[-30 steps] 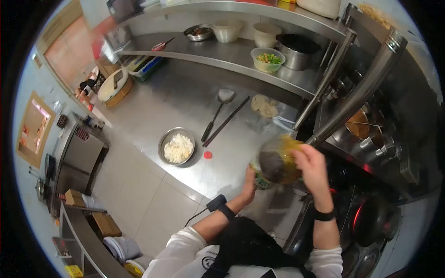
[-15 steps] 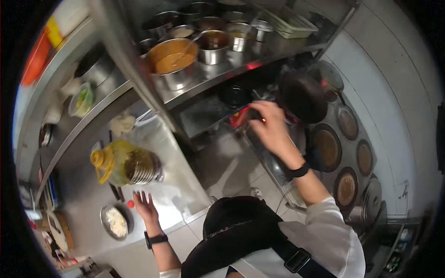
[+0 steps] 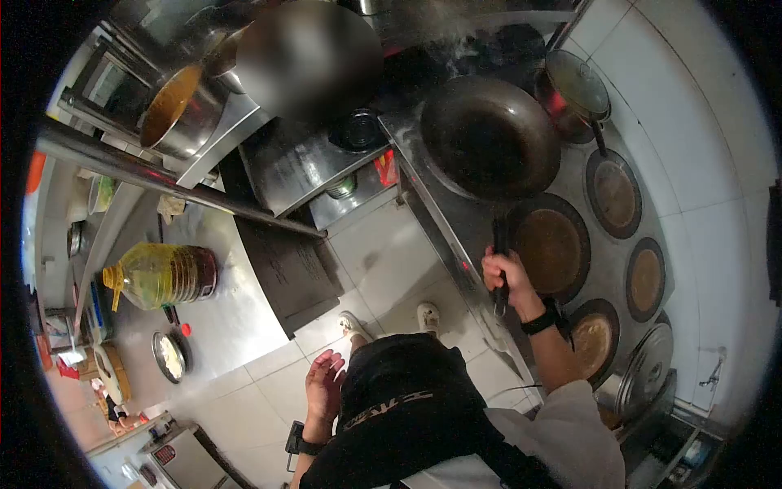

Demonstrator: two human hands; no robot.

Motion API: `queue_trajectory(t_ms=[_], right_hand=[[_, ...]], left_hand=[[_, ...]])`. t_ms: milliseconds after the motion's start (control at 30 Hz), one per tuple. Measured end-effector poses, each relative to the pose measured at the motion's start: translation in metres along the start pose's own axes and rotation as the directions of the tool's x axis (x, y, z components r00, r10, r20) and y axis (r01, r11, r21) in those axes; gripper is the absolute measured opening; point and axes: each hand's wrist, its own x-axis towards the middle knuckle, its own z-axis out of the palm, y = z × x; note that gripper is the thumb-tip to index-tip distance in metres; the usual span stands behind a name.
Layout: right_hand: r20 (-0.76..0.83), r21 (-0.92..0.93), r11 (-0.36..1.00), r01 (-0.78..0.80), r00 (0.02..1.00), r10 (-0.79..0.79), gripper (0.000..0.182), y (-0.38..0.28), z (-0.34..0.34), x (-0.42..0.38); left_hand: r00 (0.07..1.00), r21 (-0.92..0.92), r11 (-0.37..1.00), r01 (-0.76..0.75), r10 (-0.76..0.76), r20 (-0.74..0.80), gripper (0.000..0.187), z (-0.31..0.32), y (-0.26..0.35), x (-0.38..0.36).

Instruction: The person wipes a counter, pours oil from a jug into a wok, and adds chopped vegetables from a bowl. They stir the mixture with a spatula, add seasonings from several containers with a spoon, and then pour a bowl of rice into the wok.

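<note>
On the steel bench at far left an oil jug lies on its side, a bowl of rice near it. The left hand hangs beside the apron, fingers apart, holding nothing. The right hand is the nearer one: its grip is clamped on the dark wok handle, whose long axis runs up and away to the wok on the range. Round burner holes lie just right of the hand; open floor lies left.
</note>
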Motion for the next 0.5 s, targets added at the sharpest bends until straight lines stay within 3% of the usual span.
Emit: queue_trajectory(t_ms=[33, 100, 333, 500], right_hand=[[-0.028, -0.056, 0.998, 0.032, 0.999, -0.034, 0.01, 0.0, -0.002, -0.009], [0.075, -0.091, 0.994, 0.062, 0.996, -0.056, 0.013, 0.004, -0.023, -0.019], [0.191, -0.058, 0.998, 0.021, 0.982, -0.01, 0.016, -0.006, -0.058, -0.065], [0.209, -0.213, 0.976, 0.038, 0.978, 0.008, 0.018, -0.019, -0.065, -0.103]], left_hand=[[1.0, 0.007, 1.0, 0.012, -0.012, 0.0, 0.025, 0.01, -0.005, -0.006], [0.999, 0.021, 0.999, 0.024, -0.023, -0.024, 0.026, 0.018, -0.02, -0.011], [0.998, 0.064, 0.997, 0.043, -0.041, -0.037, 0.027, 0.039, -0.051, -0.025], [0.997, 0.08, 0.995, 0.06, -0.056, -0.055, 0.026, 0.059, -0.053, -0.026]])
